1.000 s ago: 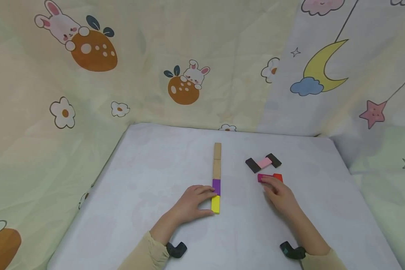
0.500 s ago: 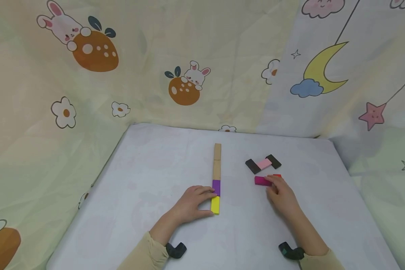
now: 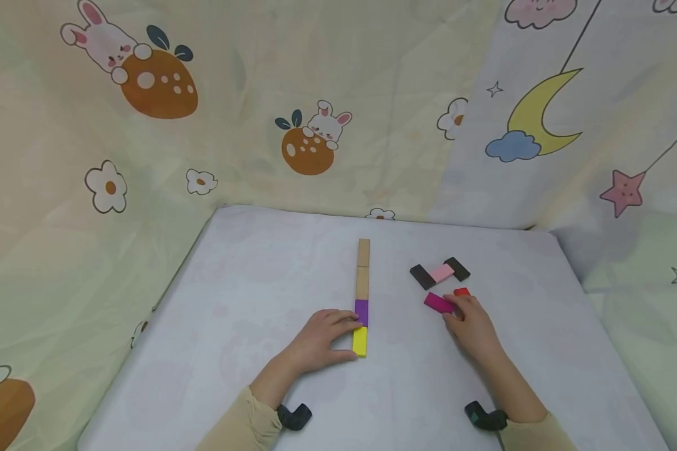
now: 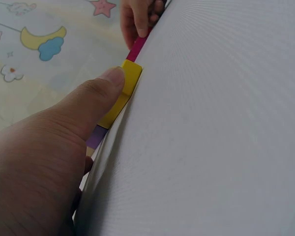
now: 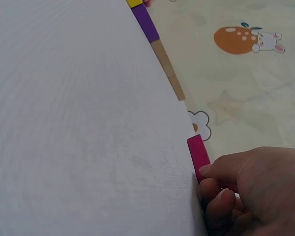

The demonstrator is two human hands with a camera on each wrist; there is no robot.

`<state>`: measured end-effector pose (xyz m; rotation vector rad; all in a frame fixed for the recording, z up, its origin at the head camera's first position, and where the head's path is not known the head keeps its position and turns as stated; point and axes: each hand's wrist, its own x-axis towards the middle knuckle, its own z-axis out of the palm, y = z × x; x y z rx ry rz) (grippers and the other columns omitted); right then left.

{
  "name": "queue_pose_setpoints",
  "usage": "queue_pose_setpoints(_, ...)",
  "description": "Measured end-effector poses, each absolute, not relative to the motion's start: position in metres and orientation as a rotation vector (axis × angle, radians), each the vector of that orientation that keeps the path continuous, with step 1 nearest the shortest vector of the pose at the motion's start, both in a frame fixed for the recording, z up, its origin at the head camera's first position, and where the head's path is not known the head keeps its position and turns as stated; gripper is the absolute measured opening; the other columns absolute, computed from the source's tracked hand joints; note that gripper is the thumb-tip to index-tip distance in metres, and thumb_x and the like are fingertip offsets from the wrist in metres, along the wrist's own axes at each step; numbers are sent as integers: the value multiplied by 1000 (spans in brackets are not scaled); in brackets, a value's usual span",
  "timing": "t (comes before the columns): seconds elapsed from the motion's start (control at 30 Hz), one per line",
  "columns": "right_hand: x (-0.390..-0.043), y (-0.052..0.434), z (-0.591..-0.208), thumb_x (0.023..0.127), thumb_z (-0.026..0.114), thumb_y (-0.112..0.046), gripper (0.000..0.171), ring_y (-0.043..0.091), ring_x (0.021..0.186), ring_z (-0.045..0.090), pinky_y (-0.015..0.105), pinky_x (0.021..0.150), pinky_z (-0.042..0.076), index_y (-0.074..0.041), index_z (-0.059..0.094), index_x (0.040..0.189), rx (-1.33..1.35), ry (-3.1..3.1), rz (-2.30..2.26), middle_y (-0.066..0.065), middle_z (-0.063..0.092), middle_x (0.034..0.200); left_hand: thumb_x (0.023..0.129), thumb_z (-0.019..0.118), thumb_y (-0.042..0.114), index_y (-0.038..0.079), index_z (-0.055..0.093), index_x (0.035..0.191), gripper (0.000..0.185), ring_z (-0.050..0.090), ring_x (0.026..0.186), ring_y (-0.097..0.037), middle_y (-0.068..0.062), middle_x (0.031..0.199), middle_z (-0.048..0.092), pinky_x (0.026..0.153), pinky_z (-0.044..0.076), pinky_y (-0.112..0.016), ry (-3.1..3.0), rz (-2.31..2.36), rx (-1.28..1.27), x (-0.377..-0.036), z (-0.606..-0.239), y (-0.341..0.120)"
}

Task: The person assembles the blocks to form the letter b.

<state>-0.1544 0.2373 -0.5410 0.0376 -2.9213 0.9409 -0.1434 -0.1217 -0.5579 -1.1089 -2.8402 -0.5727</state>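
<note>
In the head view, a yellow block (image 3: 360,342) and a purple block (image 3: 362,312) form the near end of a straight row, with two tan blocks (image 3: 363,269) beyond. My left hand (image 3: 324,337) has its thumb at the yellow block's near end and fingertips at its join with the purple one. The left wrist view shows that thumb (image 4: 101,91) against the yellow block. My right hand (image 3: 472,324) pinches a magenta block (image 3: 438,302) by its right end, slightly tilted across the table. A red block (image 3: 462,292) shows partly behind the right fingers.
Behind the magenta block lie two black blocks (image 3: 422,277) with a pink block (image 3: 442,273) between them. A white-covered table (image 3: 259,263) carries everything. Printed curtains (image 3: 231,125) rise behind its far edge.
My right hand has drawn the magenta block slightly left and nearer, away from the red block, and turned it. My left hand stays in place.
</note>
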Motion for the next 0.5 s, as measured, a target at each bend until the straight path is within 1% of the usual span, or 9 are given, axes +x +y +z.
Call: queue_pose_setpoints(0.5,-154,235,-541,85,65,-25,42,19,81,46,22,58,44,-17,55,125,15,-2917,996,10,52,109,79,44,70,43,39,134,61,36,128,-11,20,139,37,109,27,-38,-2863,-568,-1102,-144,-559,-122)
